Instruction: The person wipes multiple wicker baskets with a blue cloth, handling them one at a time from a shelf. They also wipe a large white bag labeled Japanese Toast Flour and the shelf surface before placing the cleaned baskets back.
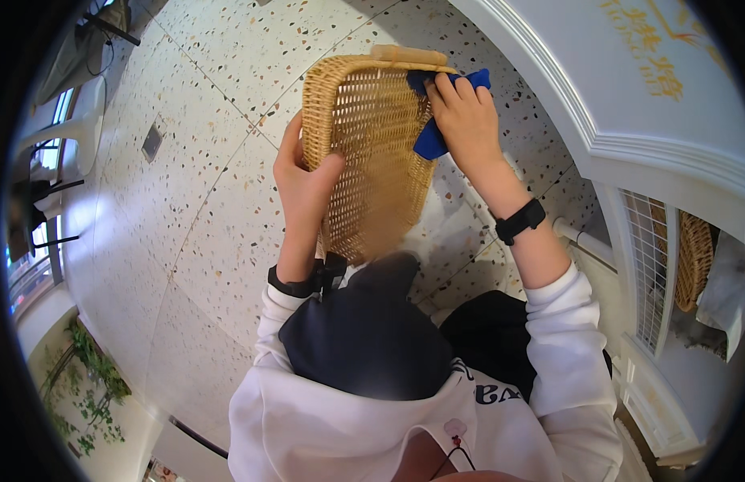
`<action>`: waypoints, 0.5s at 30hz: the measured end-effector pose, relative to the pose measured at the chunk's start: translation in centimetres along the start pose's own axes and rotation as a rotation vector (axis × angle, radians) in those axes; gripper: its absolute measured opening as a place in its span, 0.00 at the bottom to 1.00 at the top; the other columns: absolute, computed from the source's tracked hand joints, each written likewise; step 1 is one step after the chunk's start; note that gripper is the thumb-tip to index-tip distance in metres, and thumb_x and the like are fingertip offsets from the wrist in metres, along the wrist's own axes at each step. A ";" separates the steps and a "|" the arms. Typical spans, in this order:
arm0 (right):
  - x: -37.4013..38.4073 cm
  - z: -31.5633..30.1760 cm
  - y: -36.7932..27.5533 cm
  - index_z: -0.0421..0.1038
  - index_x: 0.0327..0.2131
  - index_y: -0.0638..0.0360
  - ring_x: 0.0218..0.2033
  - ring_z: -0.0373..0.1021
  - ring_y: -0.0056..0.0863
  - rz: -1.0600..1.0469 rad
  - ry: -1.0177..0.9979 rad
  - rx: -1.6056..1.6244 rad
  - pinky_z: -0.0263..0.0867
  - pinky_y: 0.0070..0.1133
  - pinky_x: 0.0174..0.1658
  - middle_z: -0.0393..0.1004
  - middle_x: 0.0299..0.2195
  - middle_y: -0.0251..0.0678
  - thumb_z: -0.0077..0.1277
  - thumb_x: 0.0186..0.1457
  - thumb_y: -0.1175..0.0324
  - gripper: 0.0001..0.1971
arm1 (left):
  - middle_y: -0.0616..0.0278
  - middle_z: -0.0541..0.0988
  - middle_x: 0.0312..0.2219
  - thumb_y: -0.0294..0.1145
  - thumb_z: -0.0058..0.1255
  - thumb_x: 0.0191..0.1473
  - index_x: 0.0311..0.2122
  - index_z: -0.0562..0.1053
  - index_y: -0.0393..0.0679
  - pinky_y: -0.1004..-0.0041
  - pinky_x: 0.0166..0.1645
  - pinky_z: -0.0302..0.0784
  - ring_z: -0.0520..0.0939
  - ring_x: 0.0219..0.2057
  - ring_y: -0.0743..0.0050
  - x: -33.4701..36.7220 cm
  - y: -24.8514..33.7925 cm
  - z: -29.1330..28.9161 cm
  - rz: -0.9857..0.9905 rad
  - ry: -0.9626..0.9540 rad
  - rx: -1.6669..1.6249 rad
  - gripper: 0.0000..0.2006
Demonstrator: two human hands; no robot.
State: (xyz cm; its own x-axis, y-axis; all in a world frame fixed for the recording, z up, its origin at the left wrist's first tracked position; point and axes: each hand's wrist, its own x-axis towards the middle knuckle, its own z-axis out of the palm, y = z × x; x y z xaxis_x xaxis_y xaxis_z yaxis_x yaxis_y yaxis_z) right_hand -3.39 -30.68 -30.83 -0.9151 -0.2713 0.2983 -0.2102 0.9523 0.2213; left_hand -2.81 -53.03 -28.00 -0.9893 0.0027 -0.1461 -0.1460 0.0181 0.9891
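Tan rectangular wicker basket (364, 120) at 12 o'clock, long axis roughly 12-to-6; the left hand (302, 183) pinches its 9-o'clock side. The right hand (471, 124), fingers bent over a crumpled blue cloth (431, 143), has the basket toward 7 o'clock.

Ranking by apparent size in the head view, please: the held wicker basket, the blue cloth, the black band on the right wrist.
1. Wicker basket
2. Blue cloth, counting visible parts only
3. Black right-wrist band

White sweatshirt (308, 414), dark trousers (364, 341) — black wristbands (520, 222)
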 end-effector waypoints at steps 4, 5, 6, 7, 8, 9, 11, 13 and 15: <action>-1.0 0.1 -1.7 0.72 0.40 0.60 0.36 0.62 0.25 0.007 -0.123 -0.049 0.56 0.21 0.35 0.64 0.35 0.30 0.49 0.43 0.73 0.16 | 0.58 0.78 0.39 0.23 0.53 0.36 0.54 0.66 0.31 0.79 0.46 0.72 0.77 0.39 0.79 -0.4 0.3 0.2 0.194 0.018 0.162 0.33; -1.3 0.0 -2.3 0.72 0.40 0.61 0.36 0.62 0.26 0.014 -0.148 -0.026 0.56 0.21 0.35 0.64 0.35 0.31 0.49 0.43 0.74 0.16 | 0.57 0.78 0.40 0.22 0.53 0.36 0.54 0.66 0.31 0.79 0.46 0.72 0.77 0.39 0.79 -0.6 0.3 0.2 0.210 0.015 0.163 0.33; -1.5 0.1 -2.8 0.72 0.37 0.61 0.35 0.62 0.26 0.021 -0.139 -0.017 0.56 0.22 0.34 0.63 0.34 0.31 0.50 0.42 0.73 0.14 | 0.57 0.78 0.40 0.22 0.53 0.36 0.54 0.66 0.31 0.78 0.46 0.72 0.77 0.40 0.79 -0.8 0.4 0.2 0.227 0.015 0.165 0.33; -1.8 0.3 -3.4 0.73 0.34 0.60 0.35 0.61 0.27 0.028 -0.130 -0.008 0.55 0.22 0.33 0.63 0.33 0.31 0.50 0.41 0.72 0.13 | 0.57 0.78 0.40 0.22 0.53 0.36 0.54 0.66 0.31 0.78 0.46 0.72 0.77 0.40 0.79 -0.7 0.3 0.4 0.224 0.033 0.125 0.33; -2.2 0.5 -4.0 0.73 0.32 0.60 0.35 0.61 0.27 0.035 -0.121 0.001 0.55 0.22 0.33 0.62 0.33 0.31 0.51 0.40 0.72 0.11 | 0.57 0.78 0.40 0.21 0.53 0.37 0.54 0.66 0.31 0.79 0.46 0.72 0.77 0.40 0.80 -0.6 0.2 0.6 0.220 0.052 0.085 0.33; -2.9 1.0 -4.9 0.73 0.34 0.61 0.35 0.61 0.27 0.023 -0.131 0.007 0.55 0.22 0.33 0.62 0.33 0.31 0.51 0.40 0.71 0.12 | 0.57 0.78 0.40 0.21 0.53 0.37 0.55 0.65 0.31 0.79 0.46 0.72 0.77 0.39 0.80 -0.6 0.3 0.6 0.215 0.070 0.048 0.33; -3.7 1.8 -5.8 0.73 0.33 0.61 0.36 0.61 0.27 0.039 -0.164 0.021 0.55 0.22 0.33 0.63 0.34 0.31 0.50 0.41 0.71 0.12 | 0.58 0.77 0.41 0.19 0.52 0.38 0.55 0.65 0.31 0.79 0.46 0.72 0.77 0.39 0.80 -0.7 0.8 0.5 0.208 0.044 0.106 0.33; -4.4 1.8 -6.4 0.74 0.32 0.59 0.36 0.61 0.27 0.030 -0.199 0.045 0.56 0.22 0.34 0.63 0.35 0.30 0.50 0.42 0.71 0.10 | 0.58 0.77 0.41 0.18 0.51 0.40 0.56 0.64 0.30 0.79 0.46 0.72 0.77 0.39 0.80 -0.7 0.7 0.4 0.214 0.060 0.097 0.32; -5.8 1.4 -7.4 0.75 0.31 0.58 0.36 0.61 0.26 -0.064 -0.231 0.078 0.56 0.22 0.34 0.63 0.35 0.30 0.50 0.42 0.70 0.10 | 0.59 0.77 0.41 0.17 0.51 0.42 0.56 0.63 0.30 0.79 0.46 0.71 0.77 0.39 0.80 -0.3 0.6 0.1 0.235 0.111 0.027 0.31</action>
State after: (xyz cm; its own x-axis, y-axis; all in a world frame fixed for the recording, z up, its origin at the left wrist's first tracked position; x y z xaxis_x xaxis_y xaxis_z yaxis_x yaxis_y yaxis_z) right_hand 2.97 -35.94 -35.47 -0.9515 -0.3009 0.0634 -0.2881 0.9445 0.1579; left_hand -2.58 -52.95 -27.35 -0.9907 -0.0998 0.0922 0.0868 0.0569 0.9946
